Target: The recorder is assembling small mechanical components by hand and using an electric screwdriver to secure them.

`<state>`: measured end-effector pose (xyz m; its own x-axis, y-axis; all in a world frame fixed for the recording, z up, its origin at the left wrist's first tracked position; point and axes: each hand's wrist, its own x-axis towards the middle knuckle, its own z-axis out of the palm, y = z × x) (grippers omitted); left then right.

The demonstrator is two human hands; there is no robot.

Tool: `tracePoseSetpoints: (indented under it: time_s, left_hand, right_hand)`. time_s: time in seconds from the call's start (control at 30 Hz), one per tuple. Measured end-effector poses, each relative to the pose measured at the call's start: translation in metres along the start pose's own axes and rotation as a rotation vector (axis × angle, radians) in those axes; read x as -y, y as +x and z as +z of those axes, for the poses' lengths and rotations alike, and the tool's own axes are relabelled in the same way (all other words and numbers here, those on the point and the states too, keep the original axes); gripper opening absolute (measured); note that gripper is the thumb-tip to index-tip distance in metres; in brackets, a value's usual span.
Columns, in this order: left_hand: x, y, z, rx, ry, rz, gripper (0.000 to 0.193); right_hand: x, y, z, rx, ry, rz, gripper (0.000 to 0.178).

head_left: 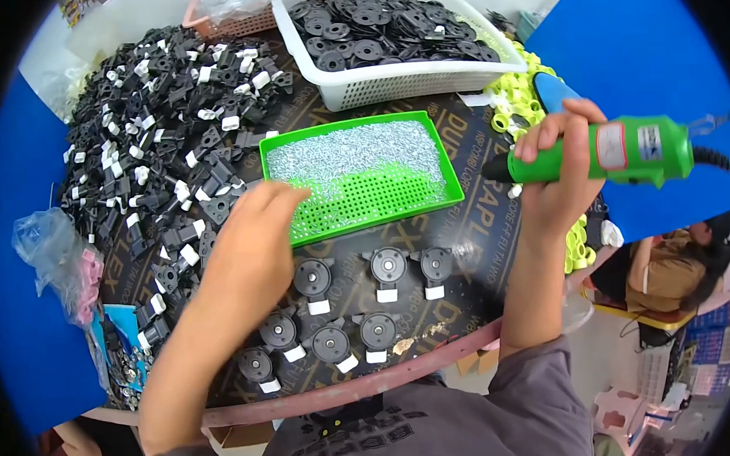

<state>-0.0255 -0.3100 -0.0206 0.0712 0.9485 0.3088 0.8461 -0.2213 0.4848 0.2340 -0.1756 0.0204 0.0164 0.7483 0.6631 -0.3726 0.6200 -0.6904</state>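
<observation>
My right hand (563, 153) is wrapped round a green electric screwdriver (654, 150), held up at the right with its dark nose pointing left. A black cord trails from its rear end. My left hand (257, 235) hovers at the left edge of a green perforated tray (449, 168), fingers curled together; what they hold, if anything, is hidden. Small silvery screws (352, 149) heap along the tray's far side, and its near part shows bare mesh. Several black round-disc assemblies (388, 264) with white tips lie in loose rows between the tray and my body.
A big pile of black parts with white ends (158, 124) covers the left side. Behind the tray stands a white basket (348, 91) of black discs. Yellow-green rings (579, 244) lie at the right. A plastic bag (44, 248) hangs at the left edge. Another person (669, 272) sits beyond.
</observation>
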Motion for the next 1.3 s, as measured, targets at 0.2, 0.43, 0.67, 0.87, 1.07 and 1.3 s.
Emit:
tracePoseSetpoints:
  time_s: [0.2,0.43,0.67,0.87,1.07,1.3]
  left_hand:
    - [0.022,0.084,0.067,0.144,0.121,-0.129,0.045]
    - [0.019,0.107,0.068,0.205,-0.208,-0.089,0.041]
    - [0.018,0.107,0.093,0.249,-0.15,-0.055,0.038]
    - [-0.008,0.131,0.108,0.425,-0.328,0.112,0.037]
    - [0.0,0.128,0.097,0.604,-0.276,0.369,0.019]
    - [0.036,0.096,0.027,0.472,-0.171,-0.103,0.017]
  right_hand:
    - [-0.001,-0.011,-0.039,0.08,-0.009,-0.082,0.036]
    - [0.012,-0.003,-0.055,-0.023,-0.125,-0.118,0.038]
    - [0.006,-0.005,-0.049,0.002,-0.155,-0.101,0.034]
    - [0.0,-0.011,-0.04,0.016,-0.157,-0.078,0.033]
    - [-0.002,-0.011,-0.035,-0.012,-0.188,-0.058,0.032]
    - [0.0,-0.01,-0.039,-0.064,-0.212,-0.057,0.031]
